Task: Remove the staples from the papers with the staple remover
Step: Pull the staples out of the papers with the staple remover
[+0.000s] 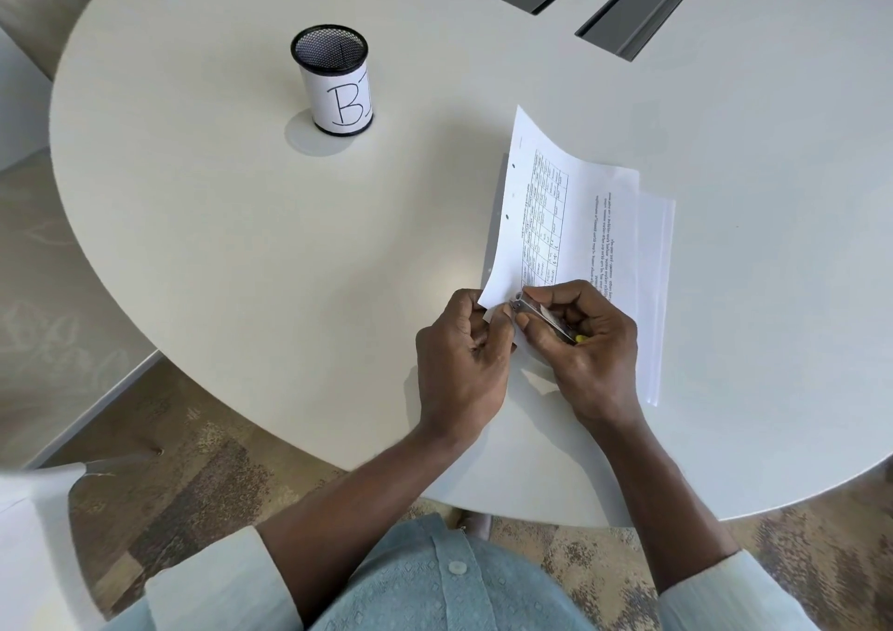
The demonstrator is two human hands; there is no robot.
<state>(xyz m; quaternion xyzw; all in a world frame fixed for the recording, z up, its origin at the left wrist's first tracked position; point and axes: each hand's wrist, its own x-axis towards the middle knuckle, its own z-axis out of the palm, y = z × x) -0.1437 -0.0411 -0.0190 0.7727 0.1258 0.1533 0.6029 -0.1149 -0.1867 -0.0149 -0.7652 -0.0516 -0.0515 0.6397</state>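
staple remover meets paper corner at a round white table

a person in a pale blue buttoned shirt (435, 577), sleeves pushed up the forearms, works at the near edge of a round white table (232, 224). the left hand (461, 360) is closed on the near corner of the papers (570, 224), thumb and fingers pinching the sheet's edge. just beside it, nearly touching, the right hand (587, 345) is wrapped around a metal staple remover (541, 316) with a small yellow end showing by the palm. the tool's tip sits at the pinched corner of the top sheet; whether its tip is biting a staple cannot be told, as the spot is too small to read.

the papers lie on the table beyond the hands, running away from the person. the top sheet carries a printed grid and lines of text and has punch holes along its left edge, which curls up off the surface; plainer sheets stick out from under it to the right.

farther back and to the left, well apart from the papers, a black mesh cup (333, 79) stands upright, wrapped in a white label with a hand-drawn "b". at the far side, two dark grey slots (642, 2) are set into the tabletop.
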